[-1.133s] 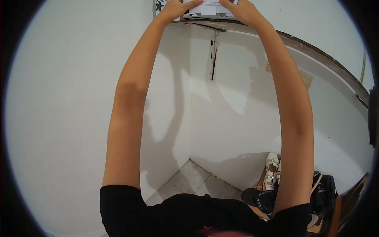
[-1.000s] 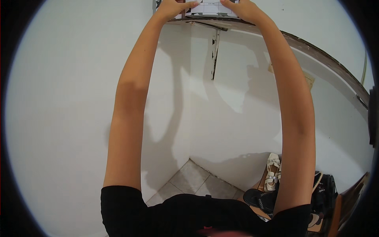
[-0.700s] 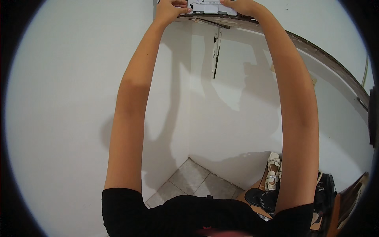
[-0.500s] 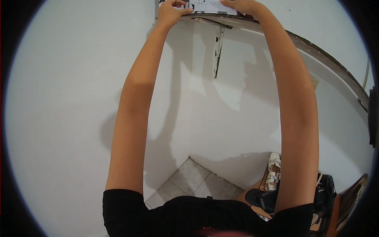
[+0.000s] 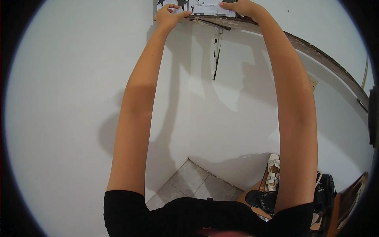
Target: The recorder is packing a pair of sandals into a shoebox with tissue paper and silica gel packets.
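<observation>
A black-and-white star-patterned box [image 5: 211,13] with a white label on its front rests on a high shelf [image 5: 252,26] at the top of the view. My left hand [image 5: 167,19] is at its left part, thumb stretched along the front near the lower edge and the index finger bent above. At the right end, my right hand [image 5: 244,8] presses its thumb to the label side, its other fingers mostly hidden behind. Both arms reach straight up from black sleeves. The box's top runs out of the picture.
Under the shelf, a worn metal bracket [image 5: 216,53] is fixed to the white wall. Low on the right, a white sandal [image 5: 272,173] and black slippers [image 5: 262,199] lie on a wooden rack. Grey floor tiles [image 5: 187,177] show in the corner.
The box and both hands appear slightly lower in the picture, showing more of the star pattern. The hands keep nearly the same places on the box.
</observation>
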